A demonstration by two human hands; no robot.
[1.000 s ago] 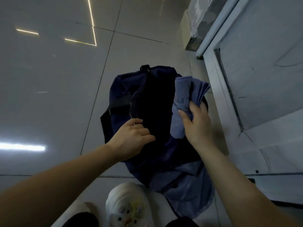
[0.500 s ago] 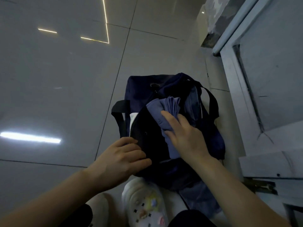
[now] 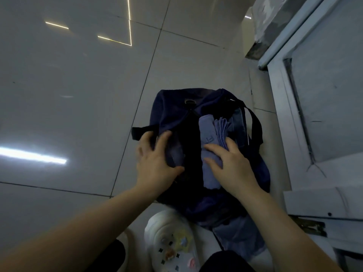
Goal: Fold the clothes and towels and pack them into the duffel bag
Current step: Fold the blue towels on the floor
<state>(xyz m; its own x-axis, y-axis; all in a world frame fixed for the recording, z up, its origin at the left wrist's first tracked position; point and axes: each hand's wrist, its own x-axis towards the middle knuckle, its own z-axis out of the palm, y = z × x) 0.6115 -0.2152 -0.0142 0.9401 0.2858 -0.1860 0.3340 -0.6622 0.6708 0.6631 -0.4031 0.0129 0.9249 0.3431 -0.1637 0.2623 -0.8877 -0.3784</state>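
Glossy tiled floor bears a duffel bag beside a door.

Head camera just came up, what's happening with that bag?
A person is packing a navy duffel bag on the tiled floor. The right hand presses a folded blue towel into the open top, while the left hand holds the bag's left edge apart.
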